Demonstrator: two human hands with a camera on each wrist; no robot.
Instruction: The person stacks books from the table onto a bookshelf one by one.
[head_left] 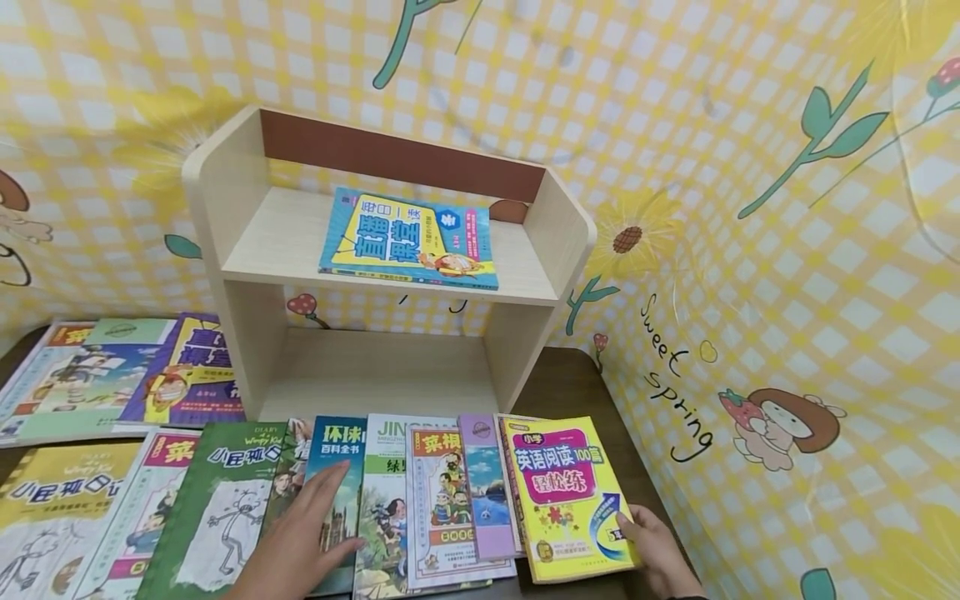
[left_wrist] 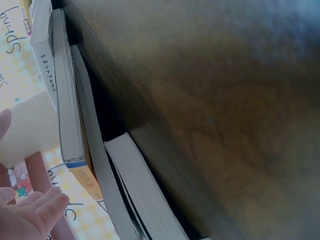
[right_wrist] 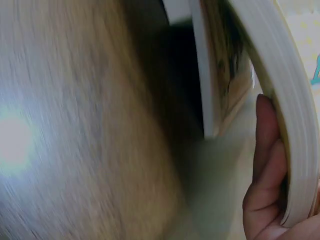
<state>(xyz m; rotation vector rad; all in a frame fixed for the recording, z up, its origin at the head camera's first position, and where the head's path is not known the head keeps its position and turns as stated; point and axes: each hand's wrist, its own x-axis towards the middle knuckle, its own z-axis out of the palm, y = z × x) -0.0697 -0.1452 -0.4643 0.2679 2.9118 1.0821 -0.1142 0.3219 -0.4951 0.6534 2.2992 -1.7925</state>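
My right hand (head_left: 654,546) grips a yellow English reading book (head_left: 562,546) by its lower right edge, the thumb on the cover. From the right wrist view, the curled fingers (right_wrist: 270,160) lie under the book, whose thick page edge (right_wrist: 295,100) bends slightly. My left hand (head_left: 303,533) hovers over a blue encyclopedia book (head_left: 341,492), fingers spread and relaxed, holding nothing. Just right of that hand lie a green-and-white book (head_left: 382,500), a pale comic-style book (head_left: 442,533) and a purple-edged book (head_left: 487,475). The left wrist view shows the loosely extended fingers (left_wrist: 50,210) beside book edges.
Behind the row stands a two-tier wooden shelf (head_left: 240,217) with blue books (head_left: 412,242) on its upper board. To the left lie a green diary book (head_left: 225,500), a yellow diary book (head_left: 67,500) and a purple book (head_left: 195,375). Patterned cloth (head_left: 787,250) covers the walls behind the dark table (head_left: 577,375).
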